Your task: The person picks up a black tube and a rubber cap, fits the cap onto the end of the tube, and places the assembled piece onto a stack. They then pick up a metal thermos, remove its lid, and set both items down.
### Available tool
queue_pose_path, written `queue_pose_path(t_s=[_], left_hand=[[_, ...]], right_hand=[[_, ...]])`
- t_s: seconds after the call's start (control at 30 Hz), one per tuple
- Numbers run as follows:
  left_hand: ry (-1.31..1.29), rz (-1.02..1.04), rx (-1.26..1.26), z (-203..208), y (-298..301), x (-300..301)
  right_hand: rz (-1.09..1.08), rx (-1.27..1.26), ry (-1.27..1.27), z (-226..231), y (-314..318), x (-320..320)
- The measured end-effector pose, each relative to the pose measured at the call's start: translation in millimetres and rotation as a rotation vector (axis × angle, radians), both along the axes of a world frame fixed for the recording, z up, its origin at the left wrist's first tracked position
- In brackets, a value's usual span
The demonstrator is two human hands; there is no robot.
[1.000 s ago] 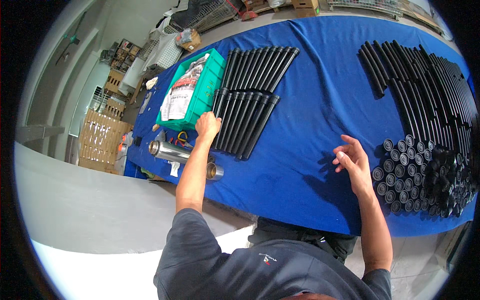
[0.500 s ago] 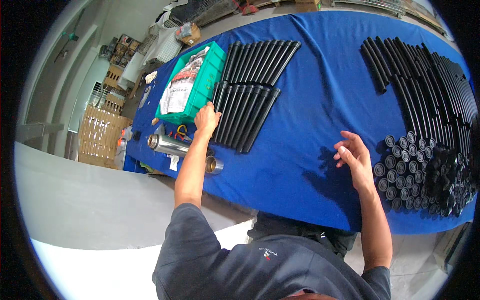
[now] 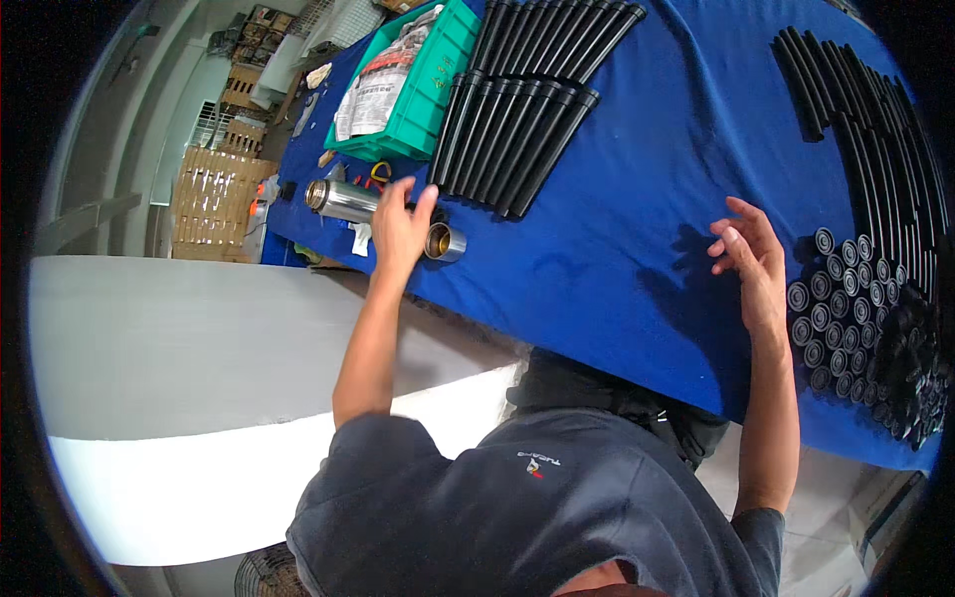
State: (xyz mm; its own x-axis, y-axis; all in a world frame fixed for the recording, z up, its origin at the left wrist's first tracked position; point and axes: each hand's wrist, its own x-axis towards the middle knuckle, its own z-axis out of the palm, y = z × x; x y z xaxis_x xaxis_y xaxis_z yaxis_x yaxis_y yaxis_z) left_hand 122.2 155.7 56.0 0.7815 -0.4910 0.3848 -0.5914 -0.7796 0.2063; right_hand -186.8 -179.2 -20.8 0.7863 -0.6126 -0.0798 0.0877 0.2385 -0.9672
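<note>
Left hand (image 3: 400,227) drawn back, black tubes (image 3: 513,149) (collared)

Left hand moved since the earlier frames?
Yes. Against the green crate, the left hand has drawn back toward the person, from the crate's near corner to near the steel flask.

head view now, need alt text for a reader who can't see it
A person's left hand is open at one end of a steel flask lying on blue cloth; the empty right hand hangs above the cloth. Two rows of black tubes lie by a green crate holding newspaper. More black tubes and dark round parts crowd the right side.
</note>
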Motion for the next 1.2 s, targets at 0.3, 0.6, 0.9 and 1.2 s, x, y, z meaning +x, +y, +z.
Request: queue_pose_path(t_s=[0.3, 0.6, 0.9, 1.2], left_hand=[[0.226, 0.158, -0.204, -66.2, 54.2, -63.0], [0.204, 0.078, -0.261, -93.9, 50.5, -52.1], [0.279, 0.181, -0.280, -90.1, 55.6, -36.0], [0.427, -0.038, -0.508, -75.4, 45.3, -38.6]], right_hand=[[0.036, -0.002, -0.014, 2.9, 1.9, -3.1], [0.063, 0.050, 0.011, 2.3, -1.6, -7.5], [0.115, 0.006, -0.034, -9.0, -0.1, 0.5], [0.174, 0.050, -0.016, -4.9, -1.5, -1.5]])
